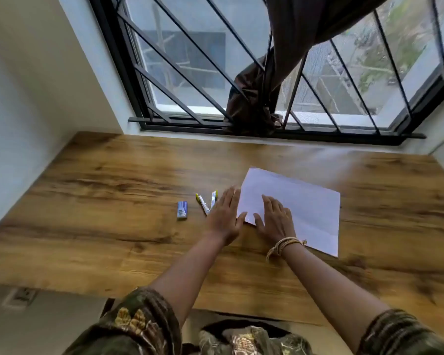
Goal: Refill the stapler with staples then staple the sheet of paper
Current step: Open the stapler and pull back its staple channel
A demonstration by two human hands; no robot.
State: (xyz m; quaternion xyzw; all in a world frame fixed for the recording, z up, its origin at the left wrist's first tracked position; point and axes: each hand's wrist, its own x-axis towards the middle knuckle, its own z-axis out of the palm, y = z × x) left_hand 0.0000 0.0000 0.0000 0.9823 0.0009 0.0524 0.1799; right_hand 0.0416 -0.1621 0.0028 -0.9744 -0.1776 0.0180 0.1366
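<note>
A white sheet of paper (pixel 300 203) lies on the wooden table (pixel 113 201), turned at an angle. My right hand (pixel 273 217) rests flat on its near left corner, fingers spread. My left hand (pixel 224 216) lies flat just left of the sheet, its fingertips at the paper's left edge. A small stapler (pixel 207 202), swung open into a V with yellow ends, lies on the table just left of my left hand. Further left sits a small blue staple box (pixel 182 210). Neither hand holds anything.
A barred window (pixel 215 73) runs along the far edge of the table, with a dark curtain (pixel 251 106) bunched against the bars. A white wall (pixel 36 85) borders the left side. A wall socket (pixel 21 297) sits below the table's front left edge.
</note>
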